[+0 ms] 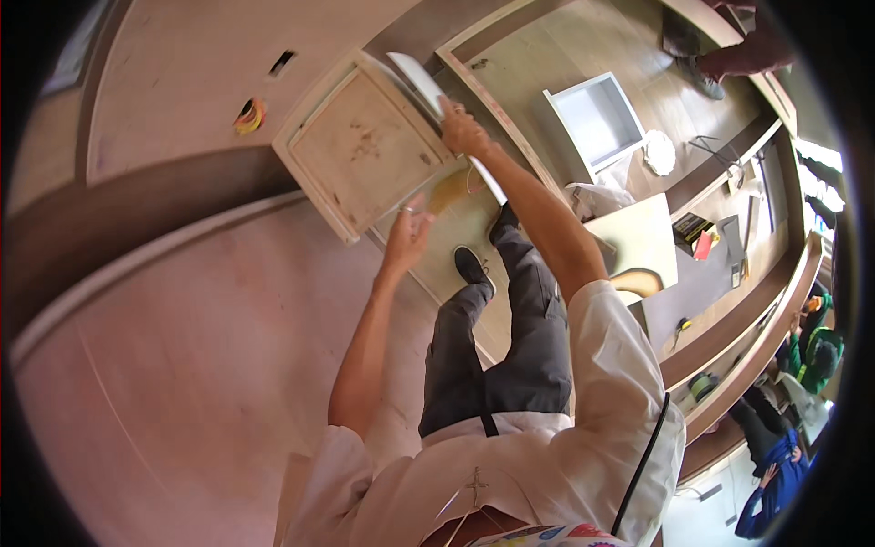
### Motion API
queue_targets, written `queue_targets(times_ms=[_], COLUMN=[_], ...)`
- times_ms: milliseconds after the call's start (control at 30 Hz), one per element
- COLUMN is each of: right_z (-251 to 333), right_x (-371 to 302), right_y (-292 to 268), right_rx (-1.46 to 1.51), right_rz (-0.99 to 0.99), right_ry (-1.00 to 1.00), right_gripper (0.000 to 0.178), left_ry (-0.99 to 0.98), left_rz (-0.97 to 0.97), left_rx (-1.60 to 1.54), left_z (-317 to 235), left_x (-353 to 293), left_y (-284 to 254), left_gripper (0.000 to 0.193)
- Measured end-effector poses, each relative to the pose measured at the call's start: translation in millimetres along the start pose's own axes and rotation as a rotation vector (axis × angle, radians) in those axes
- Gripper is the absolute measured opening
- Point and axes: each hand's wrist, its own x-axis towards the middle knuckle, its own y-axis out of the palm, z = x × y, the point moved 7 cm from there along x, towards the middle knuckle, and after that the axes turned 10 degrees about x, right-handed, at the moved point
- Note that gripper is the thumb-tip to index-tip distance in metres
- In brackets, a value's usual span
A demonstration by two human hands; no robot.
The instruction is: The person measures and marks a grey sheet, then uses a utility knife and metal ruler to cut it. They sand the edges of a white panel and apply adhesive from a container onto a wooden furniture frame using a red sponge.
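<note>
My right hand point(465, 134) is closed around the edge of a long, narrow white board point(421, 84), which slants past the right side of a framed wooden panel. That pale brown panel point(365, 146) has a raised rim and dark stains on its face, and it is tilted at the bench edge. Whether the white board is joined to it I cannot tell. Close to the panel's lower corner, my left hand point(407, 239) has its fingers loosely apart and grips nothing visible.
A wide pinkish-brown bench top point(210, 365) fills the left. A roll of tape point(249, 117) lies beyond. On the floor at right are a white drawer point(597, 118) and a cream board point(643, 242). Wooden frames run along the right, with other people point(779, 474) past them.
</note>
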Motion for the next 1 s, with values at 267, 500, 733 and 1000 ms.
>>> queue_targets(times_ms=[267,500,733,1000], right_z=[48,44,50,-43], right_x=[37,55,75,81], right_y=[31,29,28,29], right_rx=[0.174,0.168,0.156,0.93], right_rz=[0.064,0.083,0.042,0.174], right_ry=[-0.061,-0.047,-0.049,0.108], right_gripper=[0.07,0.068,0.069,0.066], left_ry=[0.016,-0.08,-0.133,-0.124], left_rz=[-0.375,-0.511,-0.552,-0.6], left_rx=[0.067,-0.026,0.201,0.261], left_z=[-17,-30,-32,-31], left_x=[168,259,295,319], left_y=[-83,-98,-120,-124], left_gripper=[0.055,0.041,0.033,0.032])
